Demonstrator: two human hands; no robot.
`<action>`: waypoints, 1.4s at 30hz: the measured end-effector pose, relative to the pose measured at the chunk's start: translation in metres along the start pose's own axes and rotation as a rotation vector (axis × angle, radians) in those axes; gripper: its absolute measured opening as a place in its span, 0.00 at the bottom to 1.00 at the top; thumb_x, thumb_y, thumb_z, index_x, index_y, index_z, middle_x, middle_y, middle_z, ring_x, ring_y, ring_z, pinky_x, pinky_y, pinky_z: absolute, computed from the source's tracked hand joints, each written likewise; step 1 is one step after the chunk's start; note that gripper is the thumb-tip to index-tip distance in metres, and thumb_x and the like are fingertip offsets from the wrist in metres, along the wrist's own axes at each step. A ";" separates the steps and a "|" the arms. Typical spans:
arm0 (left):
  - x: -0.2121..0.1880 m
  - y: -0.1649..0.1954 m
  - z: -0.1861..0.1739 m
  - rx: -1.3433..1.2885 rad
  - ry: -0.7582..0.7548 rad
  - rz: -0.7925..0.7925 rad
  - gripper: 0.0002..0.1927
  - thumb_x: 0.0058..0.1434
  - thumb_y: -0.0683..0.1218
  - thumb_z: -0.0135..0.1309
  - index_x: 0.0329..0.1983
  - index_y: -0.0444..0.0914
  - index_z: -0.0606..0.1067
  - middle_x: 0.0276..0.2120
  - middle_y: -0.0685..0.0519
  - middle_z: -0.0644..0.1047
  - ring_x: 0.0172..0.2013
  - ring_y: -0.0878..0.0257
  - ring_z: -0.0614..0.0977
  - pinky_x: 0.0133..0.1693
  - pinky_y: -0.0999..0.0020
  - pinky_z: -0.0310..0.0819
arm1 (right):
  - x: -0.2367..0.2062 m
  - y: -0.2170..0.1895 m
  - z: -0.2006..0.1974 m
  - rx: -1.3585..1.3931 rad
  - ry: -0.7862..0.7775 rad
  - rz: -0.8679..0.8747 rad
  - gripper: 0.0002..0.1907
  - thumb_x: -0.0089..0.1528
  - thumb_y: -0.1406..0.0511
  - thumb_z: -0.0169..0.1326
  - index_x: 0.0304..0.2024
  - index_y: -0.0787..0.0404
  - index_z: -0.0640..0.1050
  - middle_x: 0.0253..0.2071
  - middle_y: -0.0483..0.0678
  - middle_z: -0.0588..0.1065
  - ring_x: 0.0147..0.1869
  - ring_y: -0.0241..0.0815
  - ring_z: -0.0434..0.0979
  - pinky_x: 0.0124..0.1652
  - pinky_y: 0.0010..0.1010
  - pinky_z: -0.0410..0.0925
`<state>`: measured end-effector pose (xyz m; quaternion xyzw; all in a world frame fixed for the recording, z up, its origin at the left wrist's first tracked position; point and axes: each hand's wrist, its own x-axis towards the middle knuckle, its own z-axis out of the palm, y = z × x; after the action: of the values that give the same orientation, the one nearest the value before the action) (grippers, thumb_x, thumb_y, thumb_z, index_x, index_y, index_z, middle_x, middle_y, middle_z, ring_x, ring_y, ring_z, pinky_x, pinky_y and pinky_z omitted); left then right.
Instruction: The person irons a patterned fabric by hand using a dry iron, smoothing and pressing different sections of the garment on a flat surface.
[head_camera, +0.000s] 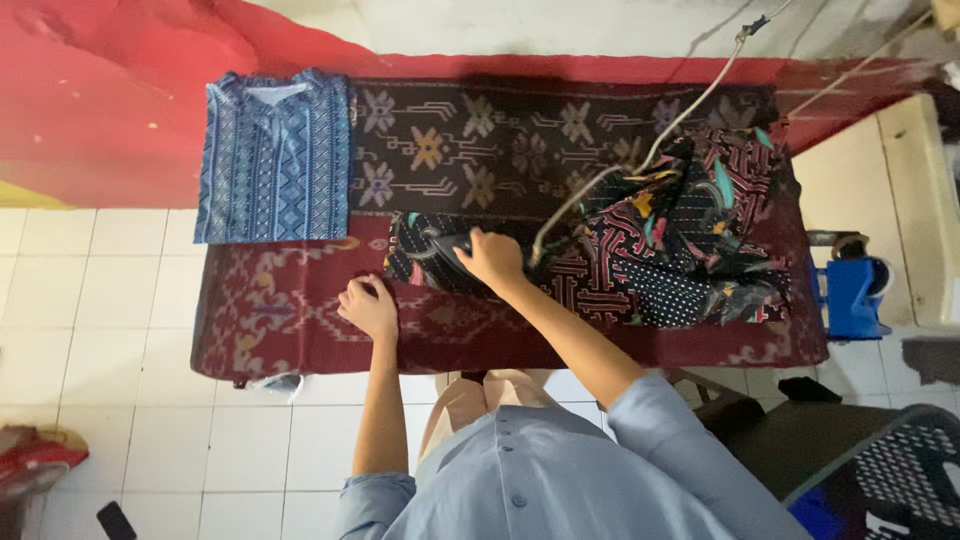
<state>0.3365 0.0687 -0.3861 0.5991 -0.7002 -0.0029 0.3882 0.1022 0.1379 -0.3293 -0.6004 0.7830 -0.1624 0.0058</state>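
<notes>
Right hand (490, 257) closed around the iron (452, 256) handle, resting on the dark patterned garment (660, 245). Left hand (369, 306) spread flat, pressing the garment's edge on the worktop (300, 320), just left of the iron.

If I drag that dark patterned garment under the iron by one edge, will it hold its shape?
Probably not. The dark patterned garment lies bunched in soft folds, so it looks floppy and light. It would likely stretch and slide over the table cover, while the right hand on the iron pins one end.
</notes>
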 end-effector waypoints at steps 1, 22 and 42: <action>0.001 -0.002 -0.002 0.007 0.011 -0.010 0.07 0.65 0.49 0.55 0.35 0.41 0.76 0.35 0.50 0.80 0.40 0.48 0.78 0.44 0.52 0.66 | 0.012 -0.011 -0.002 0.013 0.063 -0.038 0.25 0.61 0.46 0.59 0.29 0.61 0.76 0.16 0.48 0.73 0.16 0.46 0.73 0.18 0.38 0.67; 0.003 -0.053 -0.044 -0.164 -0.083 0.018 0.08 0.68 0.42 0.48 0.37 0.36 0.77 0.35 0.44 0.81 0.38 0.43 0.80 0.41 0.49 0.70 | 0.023 -0.078 -0.011 0.133 0.019 -0.153 0.26 0.57 0.45 0.62 0.29 0.62 0.78 0.19 0.53 0.75 0.22 0.53 0.77 0.24 0.43 0.71; -0.018 -0.047 -0.073 0.003 -0.249 0.148 0.11 0.65 0.52 0.55 0.45 0.41 0.76 0.41 0.48 0.76 0.45 0.48 0.76 0.47 0.51 0.65 | -0.021 -0.020 -0.028 -0.082 0.144 -0.019 0.31 0.57 0.42 0.62 0.22 0.61 0.74 0.13 0.48 0.67 0.14 0.45 0.66 0.16 0.37 0.63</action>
<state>0.4151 0.1042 -0.3666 0.5415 -0.7853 -0.0476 0.2964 0.1208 0.1601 -0.3019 -0.5945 0.7816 -0.1729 -0.0765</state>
